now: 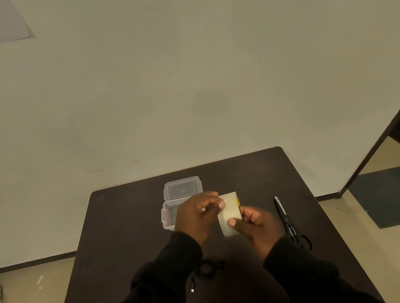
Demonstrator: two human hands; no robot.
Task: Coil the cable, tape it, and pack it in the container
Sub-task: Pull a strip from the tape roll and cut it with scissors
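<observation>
a dark brown table [133, 236] is seen from above, and everything is placed here relative to it. above the middle of the table a roll of pale tape [229, 215] is held between two hands. the left hand [197, 217] is closed, its thumb and fingertips pinched together at the upper left edge of the tape, where a thin loose end seems to be gripped; the detail is too small to be sure. the right hand [257, 225] is clamped on the lower right side of the tape, with the thumb pressed flat on its outer face and the fingers curled behind it. a sliver of yellow is visible at the upper right edge of the roll. both arms are covered by black sleeves [174, 276]. toward the far edge of the table a clear plastic container [168, 215] stands open, partly hidden behind the left hand, and its clear lid [182, 188] lies flat just beyond it, touching or nearly touching its far rim. near the right side of the table a pair of black scissors [289, 223] is laid flat, blades pointing to the far edge. on the near part of the table, between the two sleeves, the black cable [208, 268] is lying in a small coil, with one plug end trailing out toward the near edge. the cable is touched by neither hand and lies well apart from the container.
</observation>
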